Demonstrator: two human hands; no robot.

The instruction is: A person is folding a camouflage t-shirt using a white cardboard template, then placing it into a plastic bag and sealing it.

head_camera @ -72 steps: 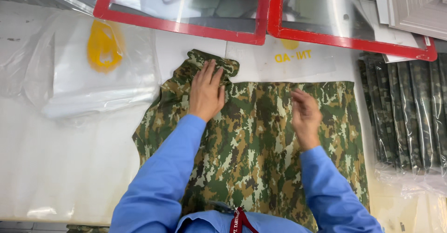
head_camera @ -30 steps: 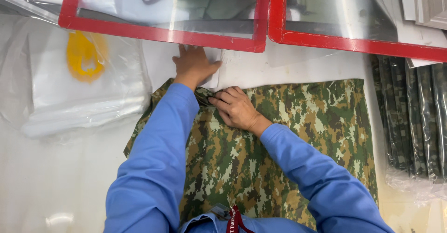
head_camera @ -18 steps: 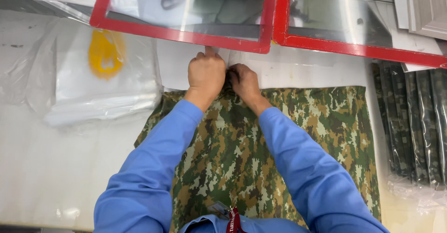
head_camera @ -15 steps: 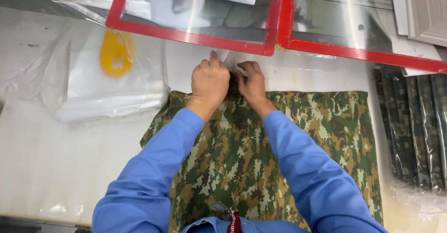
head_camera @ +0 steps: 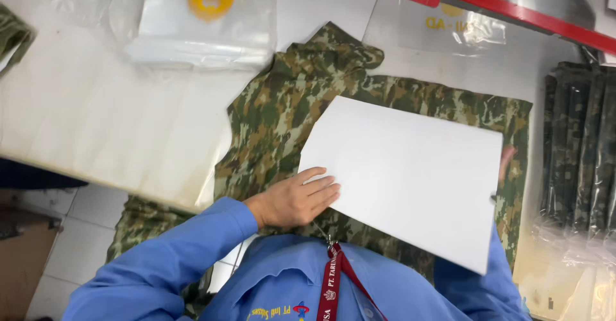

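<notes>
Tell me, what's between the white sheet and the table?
The camouflage garment lies spread under the white sheet, on the table, as the head view shows.

The stiff white rectangular card (head_camera: 404, 176) hides most of the right hand (head_camera: 505, 162); only its fingers show past the card's edge. It covers the middle of the camouflage-print fabric garment (head_camera: 282, 115), whose lower part drops below the worktop (head_camera: 96, 135).

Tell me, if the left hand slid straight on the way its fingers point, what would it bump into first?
Probably the white sheet: the left hand rests on the camouflage garment, fingertips already at the sheet's lower left edge.
</notes>
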